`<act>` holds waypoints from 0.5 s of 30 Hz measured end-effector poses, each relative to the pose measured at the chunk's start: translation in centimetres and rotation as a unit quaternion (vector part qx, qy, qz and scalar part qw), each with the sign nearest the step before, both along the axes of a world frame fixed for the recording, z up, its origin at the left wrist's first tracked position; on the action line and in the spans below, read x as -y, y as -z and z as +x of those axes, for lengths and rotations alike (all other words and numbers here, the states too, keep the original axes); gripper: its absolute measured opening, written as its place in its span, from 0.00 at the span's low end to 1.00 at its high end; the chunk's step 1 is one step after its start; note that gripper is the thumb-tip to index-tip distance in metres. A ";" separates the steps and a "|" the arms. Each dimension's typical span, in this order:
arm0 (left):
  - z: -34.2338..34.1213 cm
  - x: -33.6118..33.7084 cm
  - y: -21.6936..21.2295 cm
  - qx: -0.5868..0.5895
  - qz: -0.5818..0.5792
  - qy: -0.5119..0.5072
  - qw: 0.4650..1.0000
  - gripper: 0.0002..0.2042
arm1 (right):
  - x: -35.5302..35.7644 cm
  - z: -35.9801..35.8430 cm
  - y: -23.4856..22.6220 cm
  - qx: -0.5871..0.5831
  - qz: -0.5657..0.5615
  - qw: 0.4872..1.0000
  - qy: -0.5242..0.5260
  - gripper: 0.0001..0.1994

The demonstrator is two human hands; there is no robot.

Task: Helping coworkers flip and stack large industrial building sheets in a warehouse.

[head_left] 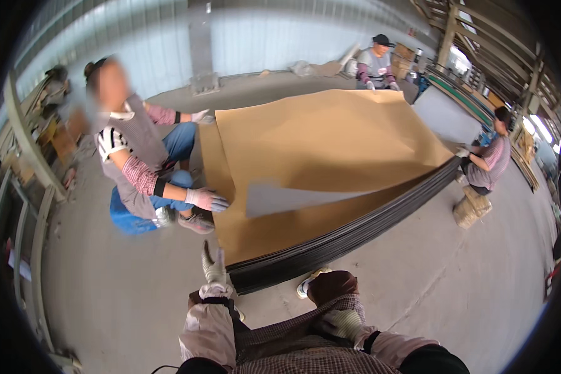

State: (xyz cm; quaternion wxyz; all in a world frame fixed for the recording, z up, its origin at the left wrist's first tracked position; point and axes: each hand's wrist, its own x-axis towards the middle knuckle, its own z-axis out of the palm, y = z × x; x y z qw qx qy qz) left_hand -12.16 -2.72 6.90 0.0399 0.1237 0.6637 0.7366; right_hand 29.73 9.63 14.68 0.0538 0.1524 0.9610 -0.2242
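Observation:
A large stack of sheets with dark edges (355,227) lies low in front of me. Its top sheet is brown (318,131), and a pale grey flap (280,198) shows near its close side, blurred. My left hand (214,269), in a pale knit glove, is beside the stack's near left corner with its fingers apart, holding nothing. Whether it touches the corner I cannot tell. My right hand (343,324), also gloved, rests against the checked apron (280,333) over my lap; its fingers are not clear.
A person on a blue seat (128,212) reaches to the stack's left side with gloved hands (207,199). Another person (375,65) is at the far end, and a third (495,153) sits at the right on a wrapped bundle (472,209). Metal frames (31,249) stand left.

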 end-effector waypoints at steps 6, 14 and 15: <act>-3.6 -1.5 -1.4 -0.152 -0.174 0.125 0.965 0.39 | -0.4 0.1 0.6 -0.048 0.001 0.998 -0.051 0.19; -3.8 0.4 -2.3 -0.034 -0.272 0.279 0.920 0.20 | -0.6 -0.5 -0.1 0.002 0.001 0.999 -0.041 0.17; -3.7 0.7 -1.8 -0.035 -0.262 0.260 0.929 0.20 | -0.7 -0.4 -0.1 0.011 0.001 0.999 -0.042 0.17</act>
